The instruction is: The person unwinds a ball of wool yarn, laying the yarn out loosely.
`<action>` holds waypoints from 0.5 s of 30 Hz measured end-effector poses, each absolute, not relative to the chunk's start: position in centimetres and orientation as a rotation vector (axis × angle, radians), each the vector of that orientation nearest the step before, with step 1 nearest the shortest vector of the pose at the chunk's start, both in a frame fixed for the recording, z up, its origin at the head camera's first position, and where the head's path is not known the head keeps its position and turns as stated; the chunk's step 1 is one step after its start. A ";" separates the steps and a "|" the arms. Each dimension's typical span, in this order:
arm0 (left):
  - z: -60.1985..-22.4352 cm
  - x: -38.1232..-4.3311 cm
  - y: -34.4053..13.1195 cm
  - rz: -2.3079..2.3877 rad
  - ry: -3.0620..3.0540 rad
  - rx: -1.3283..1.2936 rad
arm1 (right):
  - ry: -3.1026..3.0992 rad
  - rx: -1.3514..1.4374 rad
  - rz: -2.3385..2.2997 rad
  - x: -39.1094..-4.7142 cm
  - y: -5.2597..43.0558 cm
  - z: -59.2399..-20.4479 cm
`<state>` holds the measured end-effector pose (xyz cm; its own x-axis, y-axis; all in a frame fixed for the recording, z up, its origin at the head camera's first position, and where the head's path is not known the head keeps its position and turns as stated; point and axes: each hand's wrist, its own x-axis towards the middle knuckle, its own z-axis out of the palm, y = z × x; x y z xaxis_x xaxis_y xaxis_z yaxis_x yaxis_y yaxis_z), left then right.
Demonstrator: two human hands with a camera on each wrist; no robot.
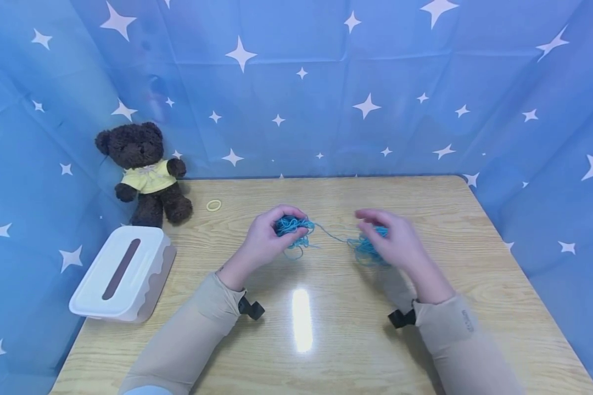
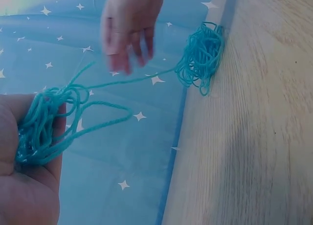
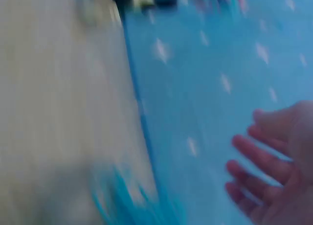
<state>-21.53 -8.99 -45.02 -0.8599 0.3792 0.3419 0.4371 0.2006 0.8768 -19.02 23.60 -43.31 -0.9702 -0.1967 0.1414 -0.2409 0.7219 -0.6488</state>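
A tangled bundle of blue-green yarn (image 1: 292,225) is held in my left hand (image 1: 268,237), between thumb and fingers, with loops hanging out. One strand runs from it to a second loose pile of the same yarn (image 2: 200,56) lying on the table. My right hand (image 1: 392,237) hovers above that pile, fingers parted and holding nothing. In the right wrist view the fingers (image 3: 264,161) are spread apart, and the yarn pile at the bottom is blurred.
On the left of the wooden table (image 1: 277,351) stands a white-lidded tissue box (image 1: 91,274). Behind it sits a dark brown teddy bear (image 1: 148,178) in a yellow shirt. A small yellow ring (image 1: 214,205) lies near the bear. A blue star-patterned curtain (image 1: 316,142) surrounds the table.
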 end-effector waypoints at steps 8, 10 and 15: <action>-45.1 -21.4 -8.7 -1.766 -2.409 -0.849 | -2.738 0.534 1.215 -17.9 17.7 -44.8; -45.1 -21.3 -8.7 -1.766 -2.421 -0.853 | -2.728 0.522 1.245 -17.8 17.3 -45.0; -45.1 -21.2 -8.7 -1.769 -2.419 -0.862 | -2.669 0.539 1.243 -17.7 16.8 -45.4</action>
<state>-21.21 -8.65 -45.07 -0.8469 0.4159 0.3315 0.4420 0.2038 0.8736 -17.69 16.84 -45.37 -0.9244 -0.2582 0.2809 -0.3811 0.5926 -0.7096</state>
